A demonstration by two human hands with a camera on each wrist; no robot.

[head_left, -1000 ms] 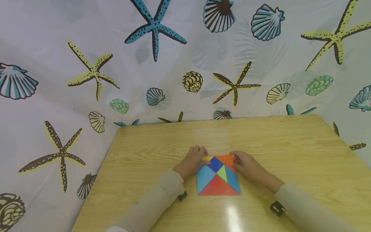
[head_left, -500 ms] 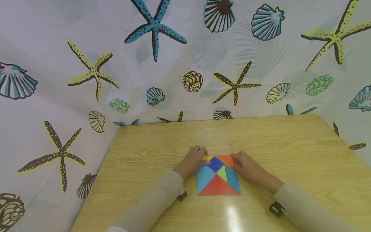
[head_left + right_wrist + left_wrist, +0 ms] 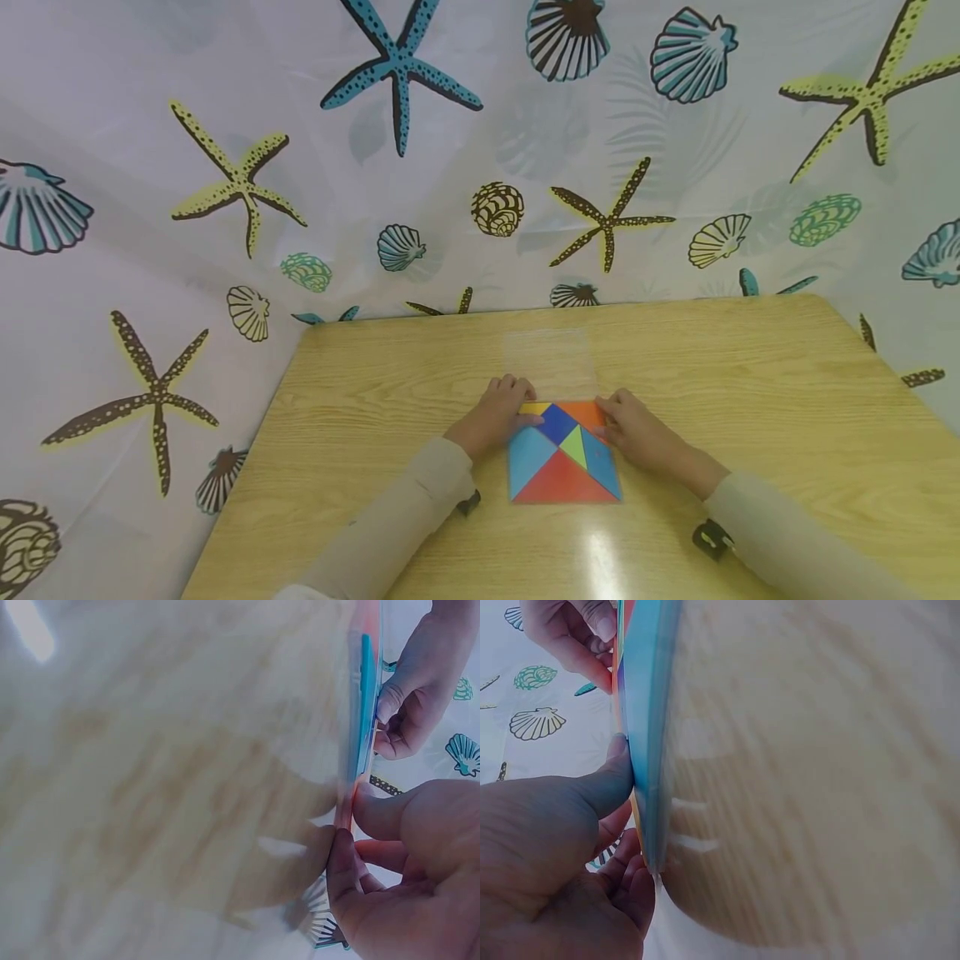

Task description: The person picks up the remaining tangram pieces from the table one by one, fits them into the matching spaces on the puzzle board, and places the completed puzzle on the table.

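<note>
A square tangram (image 3: 564, 479) lies flat on the wooden table, its coloured pieces fitted together. Red, light blue, dark blue, green, orange and yellow pieces show, and a clear plastic border surrounds them. At its far left corner my left hand (image 3: 492, 417) grips the edge, thumb on top and fingers curled at the far side. My right hand (image 3: 641, 433) pinches the far right corner by the orange piece (image 3: 583, 411). Both wrist views show the tangram edge-on, with the left thumb (image 3: 616, 769) and the right thumb (image 3: 375, 814) against its face. The fingers partly hide both corners.
A clear plastic flap or sheet (image 3: 549, 358) lies on the table just beyond the tangram. Wooden table (image 3: 375, 383) surface extends on both sides. A cloth (image 3: 450, 167) printed with shells and starfish hangs behind and at the sides.
My right hand's fingers have shifted slightly and drawn closer together on the far right corner. The left hand and the tangram stay nearly where they were.
</note>
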